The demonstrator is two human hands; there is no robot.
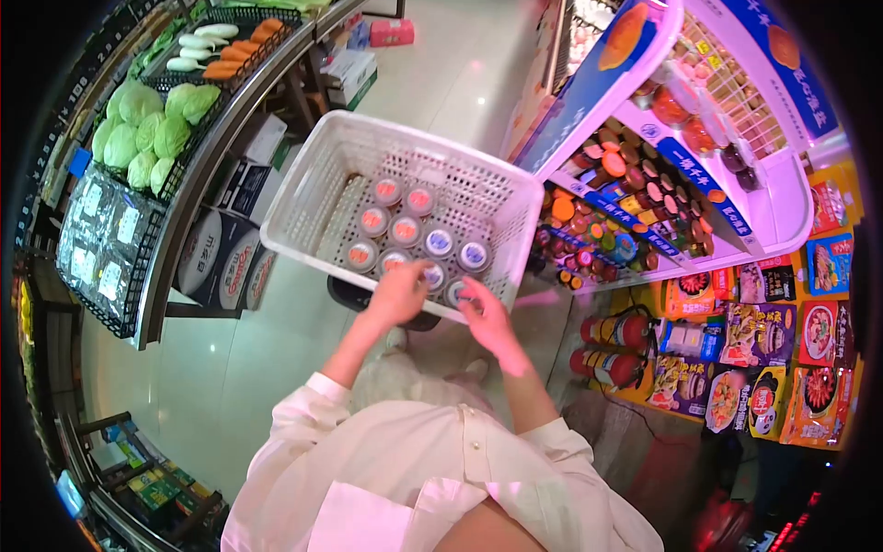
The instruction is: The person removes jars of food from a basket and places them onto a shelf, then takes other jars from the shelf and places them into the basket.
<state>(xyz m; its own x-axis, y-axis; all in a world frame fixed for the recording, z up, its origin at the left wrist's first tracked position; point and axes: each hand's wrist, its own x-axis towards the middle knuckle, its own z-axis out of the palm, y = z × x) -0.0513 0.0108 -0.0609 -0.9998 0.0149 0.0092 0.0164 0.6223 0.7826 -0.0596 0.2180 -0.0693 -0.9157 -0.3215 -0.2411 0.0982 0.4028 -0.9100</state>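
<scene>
A white perforated plastic basket (313, 184) lies in front of me, with several round-lidded containers inside. Orange-marked lids (387, 191) fill the left and middle; blue-marked lids (439, 242) are at the right. My left hand (399, 293) reaches over the basket's near side, its curled fingers at a blue-marked container (430, 277). My right hand (485, 313) is at the near right corner, fingers bent round another container (457, 293), which is partly hidden. Whether either container is lifted off the basket floor cannot be made out.
Left stands a produce shelf with cabbages (140, 129), carrots and radishes. At the right is a pink-lit display rack (644, 248) of jars. Below it are two red fire extinguishers (614, 366) and colourful food packets (759, 327). Boxes (216, 258) sit under the left shelf.
</scene>
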